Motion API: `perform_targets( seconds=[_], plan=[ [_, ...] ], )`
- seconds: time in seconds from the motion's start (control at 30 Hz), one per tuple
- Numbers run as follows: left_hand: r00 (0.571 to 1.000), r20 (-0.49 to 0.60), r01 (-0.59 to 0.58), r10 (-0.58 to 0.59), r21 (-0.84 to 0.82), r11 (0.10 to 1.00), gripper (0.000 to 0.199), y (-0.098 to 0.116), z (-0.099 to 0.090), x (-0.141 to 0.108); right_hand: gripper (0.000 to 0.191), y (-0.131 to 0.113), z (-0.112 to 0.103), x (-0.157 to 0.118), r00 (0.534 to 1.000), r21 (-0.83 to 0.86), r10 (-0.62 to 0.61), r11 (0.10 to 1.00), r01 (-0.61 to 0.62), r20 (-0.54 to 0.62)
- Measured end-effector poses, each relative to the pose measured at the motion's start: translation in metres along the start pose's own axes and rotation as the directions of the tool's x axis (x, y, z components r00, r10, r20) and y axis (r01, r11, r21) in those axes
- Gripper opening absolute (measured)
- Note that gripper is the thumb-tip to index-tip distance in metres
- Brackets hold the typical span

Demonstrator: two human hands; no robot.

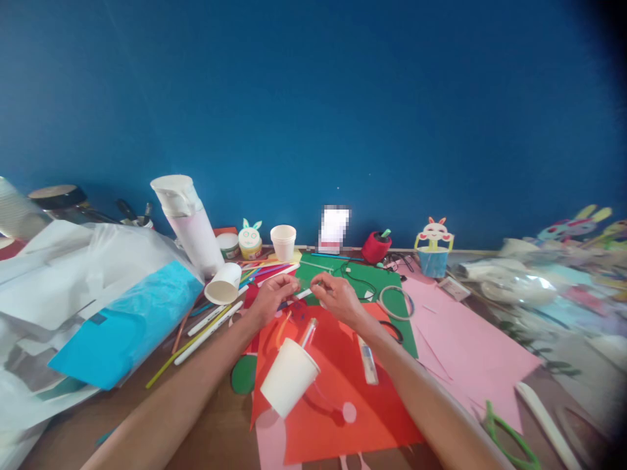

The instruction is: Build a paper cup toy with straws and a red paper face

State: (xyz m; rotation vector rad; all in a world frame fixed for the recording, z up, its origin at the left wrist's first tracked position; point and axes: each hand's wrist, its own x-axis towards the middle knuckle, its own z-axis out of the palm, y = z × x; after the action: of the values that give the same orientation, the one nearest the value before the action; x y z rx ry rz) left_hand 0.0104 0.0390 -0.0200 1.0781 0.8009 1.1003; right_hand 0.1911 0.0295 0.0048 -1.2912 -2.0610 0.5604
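Over the far part of the red-orange paper (337,365), my left hand (277,295) and my right hand (337,295) are close together, each with its fingers pinched. Whatever the fingertips hold is too small to make out. A thin white stick-like piece (302,294) shows in the gap between them; I cannot tell whether it is held or lies behind. Nearer to me, a white paper cup (290,377) lies tilted on the red-orange paper, with a clear tube-like piece (309,331) by its rim. A glue tube (368,362) lies beside my right forearm.
Left are a plastic bag (122,241) with blue paper (122,326), a tall white flask (189,225) and a tipped cup (224,284). Stacked cups (283,243), a red pot (376,247) and a bunny-topped blue cup (434,262) line the wall. Pink paper (470,326) and plastic-wrapped items lie right.
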Motion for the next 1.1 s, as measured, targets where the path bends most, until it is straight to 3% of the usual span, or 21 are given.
perform_targets(
  seconds=[0.43,0.57,0.63,0.73,0.8,0.9,1.1],
  plan=[
    [1.000,-0.016,0.001,-0.001,0.025,1.000,0.020,-0.001,-0.001,0.001,0.019,0.009,0.006,0.000,0.995,0.229,0.088,0.970,-0.077,-0.038],
    [0.999,-0.021,0.038,-0.035,0.151,0.988,0.031,0.009,-0.001,0.000,0.017,0.011,0.004,0.002,0.993,0.246,0.106,0.965,-0.089,-0.055],
    [1.000,-0.009,0.030,-0.029,0.309,0.951,0.035,0.019,0.000,-0.001,0.017,0.012,0.003,0.003,0.992,0.255,0.109,0.963,-0.090,-0.062],
    [0.999,0.030,-0.034,0.021,0.582,0.812,0.035,0.037,0.002,-0.005,0.017,0.013,0.003,0.003,0.991,0.276,0.115,0.957,-0.091,-0.073],
    [0.996,0.078,-0.082,0.039,0.673,0.735,0.034,0.045,0.002,-0.006,0.017,0.013,0.004,0.004,0.990,0.286,0.119,0.954,-0.094,-0.074],
    [0.997,0.072,-0.070,0.025,0.725,0.685,0.033,0.048,0.002,-0.006,0.017,0.013,0.005,0.003,0.990,0.277,0.125,0.956,-0.102,-0.068],
    [1.000,0.008,-0.007,0.001,0.762,0.648,0.031,0.034,-0.002,-0.002,0.017,0.015,0.009,0.001,0.993,0.189,0.108,0.977,-0.098,-0.043]
  ],
)
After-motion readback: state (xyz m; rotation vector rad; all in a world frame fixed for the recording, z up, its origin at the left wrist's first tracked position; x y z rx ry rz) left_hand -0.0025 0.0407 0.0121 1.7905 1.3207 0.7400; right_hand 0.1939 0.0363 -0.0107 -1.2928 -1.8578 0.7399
